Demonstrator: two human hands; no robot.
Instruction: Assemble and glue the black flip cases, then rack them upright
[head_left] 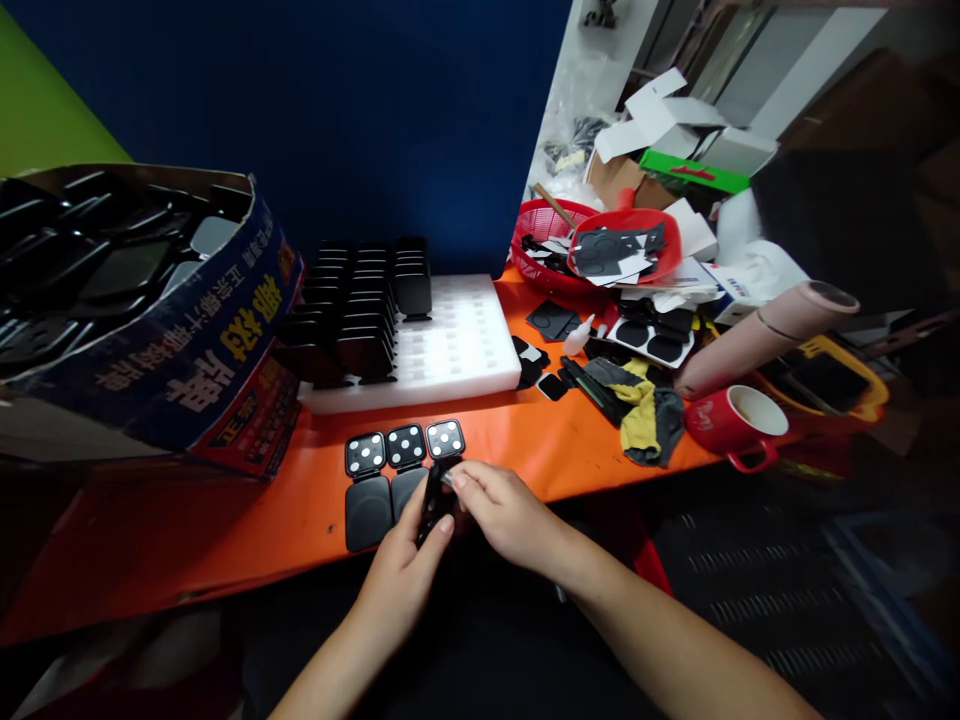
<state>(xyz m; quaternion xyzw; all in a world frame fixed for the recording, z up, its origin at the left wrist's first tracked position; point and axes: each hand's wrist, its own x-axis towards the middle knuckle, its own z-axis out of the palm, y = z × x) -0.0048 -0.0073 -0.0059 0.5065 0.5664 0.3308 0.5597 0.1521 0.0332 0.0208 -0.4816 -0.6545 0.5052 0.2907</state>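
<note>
My left hand (409,560) grips a small black part (433,500) at the front edge of the orange table. Pinched against the top of that part, my right hand (499,505) holds a small silvery piece (448,479), too small to make out well. Just behind my hands lie open black cases (365,455), side by side, their upper halves showing white dots and their lower halves plain black. The rightmost one is partly hidden by my fingers.
A white foam tray (480,345) holds rows of upright black cases. At left stands a carton (225,370) full of black cases. To the right are a red basket (536,270), a yellow-grey glove (637,425), a red mug (709,425) and a pink tumbler (765,335).
</note>
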